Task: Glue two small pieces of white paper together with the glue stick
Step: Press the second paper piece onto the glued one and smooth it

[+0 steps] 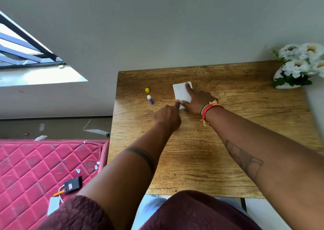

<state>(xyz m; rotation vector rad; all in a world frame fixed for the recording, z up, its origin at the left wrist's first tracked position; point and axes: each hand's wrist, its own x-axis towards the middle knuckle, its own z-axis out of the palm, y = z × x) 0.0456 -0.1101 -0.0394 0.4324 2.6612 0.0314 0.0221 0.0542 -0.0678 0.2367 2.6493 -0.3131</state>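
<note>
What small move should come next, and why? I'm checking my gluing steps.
Probably rub along the paper to seal it: both the right hand and left hand already press it flat, and the glue stick lies uncapped beside its cap.

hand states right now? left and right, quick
Left hand: fingers curled, forefinger tip pressing the near corner of the white paper; holds nothing.
Right hand: open, fingers spread flat, pressing the paper onto the table.

Dark maroon fuzzy sleeves (84,214) are being worn pushed up well behind the fingers, leaving both forearms bare. A bracelet (209,109) of red, green and orange threads is being worn at the right wrist, just behind the right hand (197,100). A dark band tattoo (142,155) is being shown on the left forearm behind the left hand (167,115), and a larger dark tattoo (243,159) on the right forearm.
</note>
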